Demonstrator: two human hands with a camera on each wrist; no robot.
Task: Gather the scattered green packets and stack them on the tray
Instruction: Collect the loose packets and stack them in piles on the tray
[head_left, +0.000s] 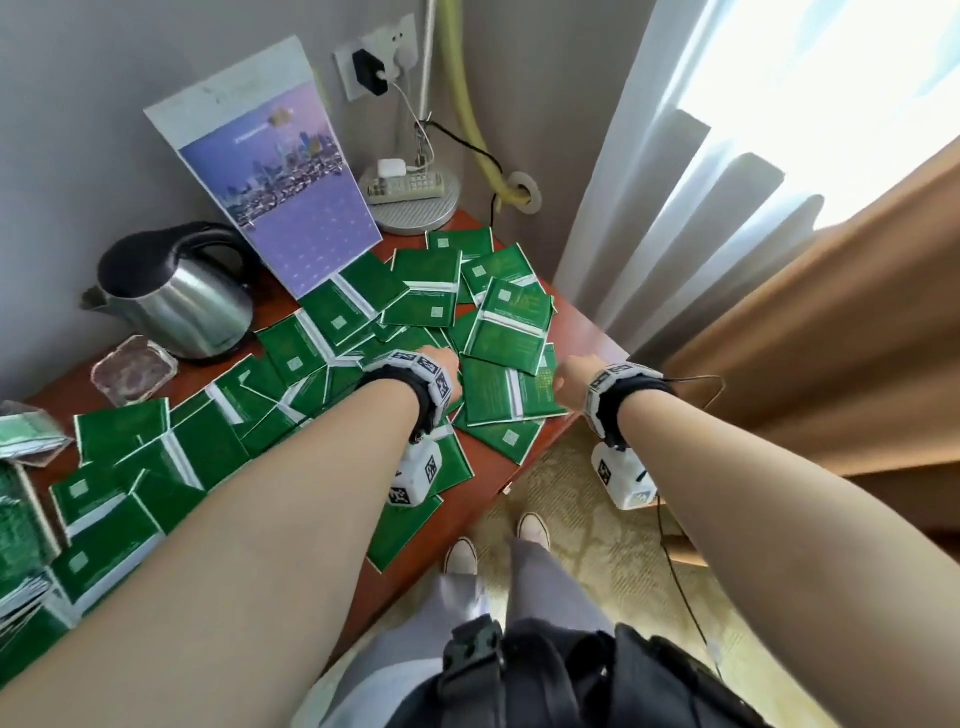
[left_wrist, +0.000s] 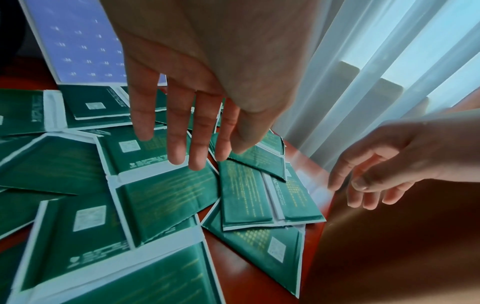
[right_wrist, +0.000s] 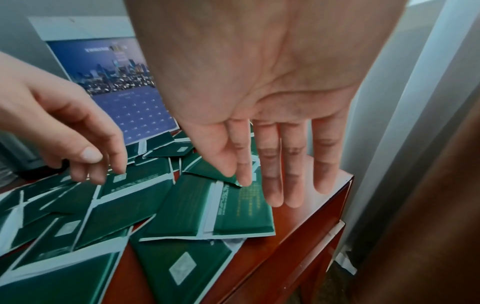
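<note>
Head view, left edge: a stack of green packets (head_left: 23, 525) already sits at the frame's far left, probably on the tray, though the tray itself cannot be made out.

Left to centre: loose packets (head_left: 171, 452) cover the red-brown table (head_left: 483, 470), overlapping at all angles. Kettle (head_left: 176, 296) and calendar (head_left: 275, 171) stand behind them, upper left.

Centre: left hand (head_left: 441, 361) hovers over the spread, fingers (left_wrist: 176, 131) extended and slack, holding nothing.

Right of centre: a double packet (head_left: 511, 389) lies flat between the two hands, white seam running away from the person, long axis roughly left-right across the frame.

Right: right hand (head_left: 571, 376) at the table's right edge, fingers (right_wrist: 270, 164) straight, thumb and index tip on the corner of an overlapping packet (right_wrist: 221, 170); whether they pinch it I cannot tell.

Judgement: right hand is nearer this cluster; the stack lies far left, so carrying goes leftward.
</note>
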